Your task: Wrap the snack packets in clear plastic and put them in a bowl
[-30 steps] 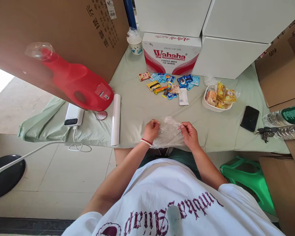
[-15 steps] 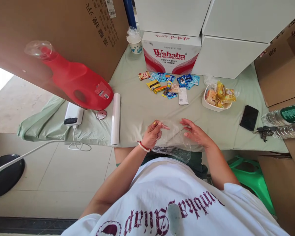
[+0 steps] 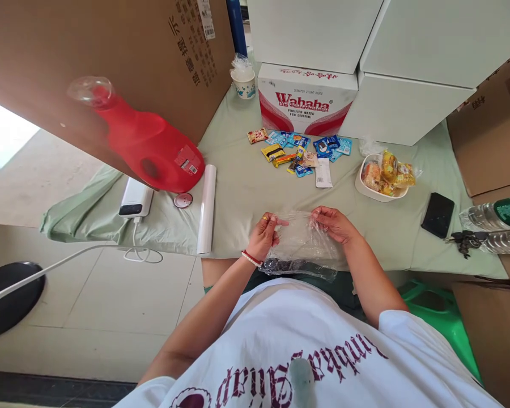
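Note:
A clear plastic bag (image 3: 301, 243) is stretched between my two hands at the table's front edge, its lower part hanging over my lap. My left hand (image 3: 264, 235) pinches its left top corner, thumb against fingers. At the right top corner, my right hand (image 3: 332, 223) is closed on the thin plastic. Beyond the hands lie several small snack packets (image 3: 284, 160) in blue, yellow and red, with a white packet (image 3: 323, 173) nearest. A white bowl (image 3: 376, 193) of wrapped snacks stands to their right.
On the left are a red jug (image 3: 153, 144), a white roll (image 3: 207, 209), a power bank (image 3: 135, 198) with its cable and a round badge (image 3: 183, 200). A Wahaha box (image 3: 306, 102) and paper cup (image 3: 243, 85) stand behind. A phone (image 3: 437, 215) and bottles (image 3: 504, 241) lie right.
My right hand has gone from spread fingers to a closed grip on the plastic. The bag is now spread wider between both hands. The whole view has shifted slightly.

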The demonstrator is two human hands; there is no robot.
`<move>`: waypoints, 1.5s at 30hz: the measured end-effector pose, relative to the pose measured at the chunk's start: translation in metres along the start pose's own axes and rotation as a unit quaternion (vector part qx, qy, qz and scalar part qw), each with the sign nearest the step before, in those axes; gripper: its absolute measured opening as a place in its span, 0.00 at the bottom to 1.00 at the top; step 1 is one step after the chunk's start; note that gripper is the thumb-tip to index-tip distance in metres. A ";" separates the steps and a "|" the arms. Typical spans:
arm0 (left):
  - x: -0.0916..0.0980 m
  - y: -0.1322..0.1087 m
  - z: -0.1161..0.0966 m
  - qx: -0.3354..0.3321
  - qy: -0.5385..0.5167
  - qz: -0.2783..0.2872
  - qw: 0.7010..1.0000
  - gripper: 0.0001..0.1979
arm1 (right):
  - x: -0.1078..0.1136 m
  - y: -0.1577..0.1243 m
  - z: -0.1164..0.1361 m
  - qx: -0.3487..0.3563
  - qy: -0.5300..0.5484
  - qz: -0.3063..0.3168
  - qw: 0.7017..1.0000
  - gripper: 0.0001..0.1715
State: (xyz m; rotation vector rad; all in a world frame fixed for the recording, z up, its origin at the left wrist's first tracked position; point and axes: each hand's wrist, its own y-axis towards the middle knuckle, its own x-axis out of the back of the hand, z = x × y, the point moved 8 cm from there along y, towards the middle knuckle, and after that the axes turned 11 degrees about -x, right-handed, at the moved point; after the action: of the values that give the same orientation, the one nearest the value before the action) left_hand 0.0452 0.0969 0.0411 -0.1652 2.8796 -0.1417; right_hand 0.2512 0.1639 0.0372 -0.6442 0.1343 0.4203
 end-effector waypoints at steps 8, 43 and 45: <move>0.028 0.020 0.016 -0.009 0.049 -0.100 0.994 0.23 | 0.036 0.012 -0.002 -0.013 0.000 -0.115 0.993 0.30; 0.027 0.019 -0.001 -0.193 0.669 0.149 0.702 0.28 | -0.031 0.176 0.173 0.214 -0.720 -0.215 0.624 0.21; 0.027 0.020 0.000 -0.193 0.675 0.149 0.697 0.28 | -0.036 0.178 0.174 0.227 -0.712 -0.214 0.630 0.21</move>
State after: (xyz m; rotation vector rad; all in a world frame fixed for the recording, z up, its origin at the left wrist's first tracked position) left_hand 0.0168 0.1128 0.0325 0.6275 4.2764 0.7440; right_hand 0.1424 0.3851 0.0861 0.3146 -1.3967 0.3056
